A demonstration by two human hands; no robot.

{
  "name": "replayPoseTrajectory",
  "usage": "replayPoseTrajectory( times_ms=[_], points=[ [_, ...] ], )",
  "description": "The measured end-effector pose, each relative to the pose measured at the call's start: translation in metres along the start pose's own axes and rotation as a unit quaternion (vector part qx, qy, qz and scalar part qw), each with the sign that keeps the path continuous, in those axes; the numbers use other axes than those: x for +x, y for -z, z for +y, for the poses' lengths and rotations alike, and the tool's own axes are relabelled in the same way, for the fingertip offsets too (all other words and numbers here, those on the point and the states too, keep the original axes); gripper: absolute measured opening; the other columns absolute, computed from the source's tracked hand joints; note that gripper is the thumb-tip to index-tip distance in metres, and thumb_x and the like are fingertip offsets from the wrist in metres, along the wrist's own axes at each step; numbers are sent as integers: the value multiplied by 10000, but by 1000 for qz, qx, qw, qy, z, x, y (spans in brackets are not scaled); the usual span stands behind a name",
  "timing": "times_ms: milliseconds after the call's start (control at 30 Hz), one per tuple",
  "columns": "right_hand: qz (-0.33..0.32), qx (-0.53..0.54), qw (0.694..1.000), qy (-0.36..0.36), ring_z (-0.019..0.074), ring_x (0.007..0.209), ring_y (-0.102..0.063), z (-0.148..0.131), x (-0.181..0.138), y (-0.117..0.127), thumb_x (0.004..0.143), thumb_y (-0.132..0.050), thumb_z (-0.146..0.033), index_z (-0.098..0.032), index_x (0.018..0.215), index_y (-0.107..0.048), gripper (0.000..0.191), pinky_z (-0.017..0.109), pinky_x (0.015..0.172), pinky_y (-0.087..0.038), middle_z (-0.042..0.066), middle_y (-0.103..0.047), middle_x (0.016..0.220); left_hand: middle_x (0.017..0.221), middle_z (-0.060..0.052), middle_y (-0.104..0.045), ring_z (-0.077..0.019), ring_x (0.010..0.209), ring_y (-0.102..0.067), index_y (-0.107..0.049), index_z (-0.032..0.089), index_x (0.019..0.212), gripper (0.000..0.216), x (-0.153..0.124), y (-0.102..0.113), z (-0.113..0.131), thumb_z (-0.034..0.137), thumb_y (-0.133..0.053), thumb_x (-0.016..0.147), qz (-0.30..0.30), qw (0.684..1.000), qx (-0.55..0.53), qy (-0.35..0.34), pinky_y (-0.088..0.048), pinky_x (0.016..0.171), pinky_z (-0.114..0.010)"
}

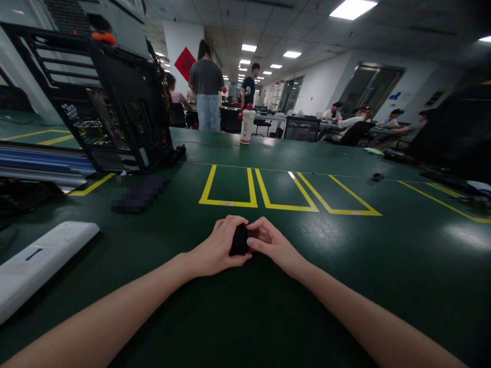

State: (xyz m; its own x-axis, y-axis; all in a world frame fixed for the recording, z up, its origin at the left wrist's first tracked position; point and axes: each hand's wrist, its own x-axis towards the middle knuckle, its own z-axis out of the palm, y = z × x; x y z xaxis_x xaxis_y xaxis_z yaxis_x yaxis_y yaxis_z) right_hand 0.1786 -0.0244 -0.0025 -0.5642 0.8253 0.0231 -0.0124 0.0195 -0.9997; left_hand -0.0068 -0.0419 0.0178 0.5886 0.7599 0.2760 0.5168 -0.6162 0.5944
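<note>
Left hand: we see it curled round the small black object, gripping from the left.
Right hand: fingertips pinch the same object from the right.
Object position: between both hands, just above the tabletop.
Writing: red print on white bottle and red diamond sign, both unreadable to us.
Tabletop: dark green, yellow tape boxes; open black PC case far left.
Room: open office, ceiling light panels, people behind.

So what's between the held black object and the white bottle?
Head view: only green tabletop with a yellow tape rectangle between small black object and white bottle.
</note>
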Motion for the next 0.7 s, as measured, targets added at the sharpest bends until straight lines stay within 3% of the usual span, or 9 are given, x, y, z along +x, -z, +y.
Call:
replayPoseTrajectory(
  times_ms=[167, 333, 433, 600, 700],
  points=[
    [12, -13, 1000, -11, 172, 975, -522, -1, 0, 0, 760, -568, -246, -239, 1002, -456, 267, 373, 839, -439, 27, -494, 1062, 1128, -82, -421, -238, 1029, -443, -295, 229, 1182, 525, 1, 0, -1, 275, -589, 749, 1, 1000, 5, -6, -387, 885, -429],
    [-26, 13, 1000, 6, 163, 1004, -512, -1, 1, 2, 728, -607, -200, -226, 990, -431, 317, 378, 892, -403, 22, -493, 1035, 1121, -72, -428, -249, 1036, -438, -297, 242, 1167, 596, 2, -10, -10, 269, -652, 688, 45, 999, 11, -20, -380, 884, -438],
    [-42, 31, 999, 11, 155, 976, -519, 0, 1, 2, 692, -643, -185, -222, 952, -417, 346, 363, 865, -420, 11, -495, 1000, 1125, -72, -431, -250, 1043, -440, -298, 247, 1168, 574, 2, -12, -11, 210, -629, 701, 42, 999, 8, -16, -389, 874, -435],
    [-11, 18, 1000, 2, 153, 916, -538, -1, 0, 0, 762, -567, -237, -224, 925, -441, 206, 345, 795, -456, 11, -503, 973, 1125, -65, -430, -246, 1035, -447, -296, 261, 1171, 555, 2, -8, -9, 199, -611, 718, 28, 999, 2, -16, -397, 872, -437],
    [1, 5, 1000, -10, 164, 938, -533, -1, 0, -1, 764, -563, -238, -240, 978, -448, 243, 365, 814, -450, 19, -496, 1022, 1123, -66, -427, -238, 1030, -445, -293, 252, 1173, 560, 2, -8, -8, 205, -616, 718, 30, 999, 3, -20, -394, 881, -427]
  ],
)
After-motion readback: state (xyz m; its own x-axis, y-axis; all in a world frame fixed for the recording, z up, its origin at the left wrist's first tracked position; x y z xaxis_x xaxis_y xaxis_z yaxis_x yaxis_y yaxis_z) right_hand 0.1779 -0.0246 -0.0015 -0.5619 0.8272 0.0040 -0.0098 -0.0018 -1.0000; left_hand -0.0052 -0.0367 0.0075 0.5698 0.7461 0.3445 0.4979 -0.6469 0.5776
